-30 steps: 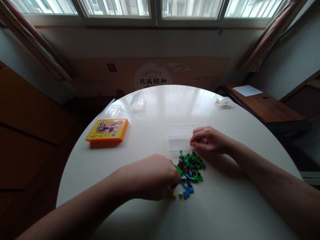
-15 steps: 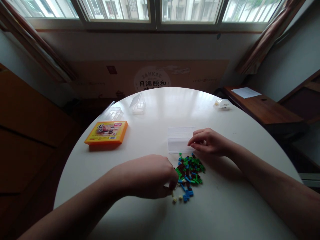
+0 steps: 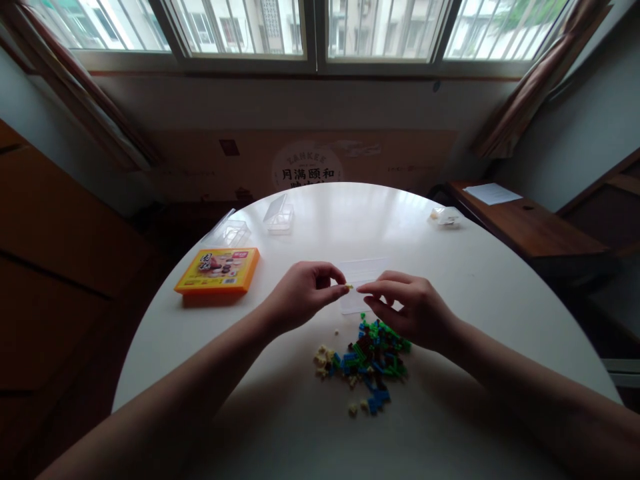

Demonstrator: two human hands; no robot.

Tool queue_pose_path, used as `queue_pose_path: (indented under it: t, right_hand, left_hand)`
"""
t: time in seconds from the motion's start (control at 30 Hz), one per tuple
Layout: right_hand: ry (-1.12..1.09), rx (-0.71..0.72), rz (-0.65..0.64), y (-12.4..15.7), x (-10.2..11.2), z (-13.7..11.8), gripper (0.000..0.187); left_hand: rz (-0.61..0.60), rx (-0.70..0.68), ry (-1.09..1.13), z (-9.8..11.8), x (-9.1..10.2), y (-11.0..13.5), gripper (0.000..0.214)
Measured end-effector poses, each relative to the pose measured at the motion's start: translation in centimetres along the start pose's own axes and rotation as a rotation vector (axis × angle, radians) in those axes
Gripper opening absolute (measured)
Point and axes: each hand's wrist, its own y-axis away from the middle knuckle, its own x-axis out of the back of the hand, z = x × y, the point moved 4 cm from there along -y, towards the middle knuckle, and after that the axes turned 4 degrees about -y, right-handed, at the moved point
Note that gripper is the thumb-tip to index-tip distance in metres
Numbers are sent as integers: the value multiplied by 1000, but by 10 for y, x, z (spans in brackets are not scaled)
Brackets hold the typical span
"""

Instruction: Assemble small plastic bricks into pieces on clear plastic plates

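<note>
"What has the left hand (image 3: 310, 293) got, there in the middle of the frame?"

"A tiny yellow piece (image 3: 349, 287), pinched between thumb and forefinger, with the fingers closed down on it. It's up above the clear plastic case (image 3: 361, 268)."

"And the right hand (image 3: 413, 307)?"

"Just right of centre, half open, fingers loosely bent, thumb and forefinger apart. I see nothing in its hold. The forefinger tip comes very near the yellow piece, but from where I stand I can't tell whether they touch."

"Where are the loose toy bricks?"

"Below the hands, in the lower middle. There's a heap of green, blue and dark brown bricks (image 3: 375, 347) on the round white table (image 3: 460, 407). A cluster of cream bricks (image 3: 323, 360) lies at its left side, and two more cream ones sit near the heap's bottom end, beside some blue."

"One stray as well, isn't there?"

"Yes, a small white piece (image 3: 337, 331), alone between the cream cluster and the case."

"And that orange box (image 3: 217, 270), left of the frame?"

"Lying flat, a yellow printed label on top. Behind it, toward the upper left, is a clear plastic container (image 3: 235, 233), and just right of that a small clear box (image 3: 283, 222) with its lid tilted up. Over in the upper right, near the table's far edge, there's a crumpled plastic bag (image 3: 446, 217)."
</note>
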Motion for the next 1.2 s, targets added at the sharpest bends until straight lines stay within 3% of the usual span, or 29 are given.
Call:
queue_pose_path:
  t: [0.17, 0.37, 0.53, 0.7, 0.8, 0.9, 0.97, 1.1, 1.2]
  right_hand:
    - [-94, -1, 105, 0, -6, 0, 24]
    - [-109, 63, 102, -1, -8, 3, 18]
    - [-71, 35, 101, -2, -6, 6, 15]
    - [-57, -96, 77, -3, -6, 23, 14]
    - [-63, -147, 42, -3, -9, 31, 13]
    - [-36, -135, -8, -3, -12, 33, 15]
    - [-28, -122, -31, -3, -13, 33, 16]
    - [-48, -89, -79, -5, -13, 33, 15]
    - [-68, -71, -130, -7, -12, 33, 13]
  left_hand:
    - [109, -90, -167, 9, -5, 5, 12]
    - [137, -202, -212, 15, -11, 8, 9]
    - [177, -271, -304, 11, -12, 9, 7]
    - [255, -255, -535, 0, -8, 7, 37]
    - [177, -192, -571, -11, -9, 2, 61]
    - [96, -162, -572, -22, -11, -3, 72]
    - [93, -177, -560, -26, -11, -5, 68]
    - [157, -252, -538, -28, -11, -7, 39]
    - [137, -295, -475, -30, -12, -8, 38]
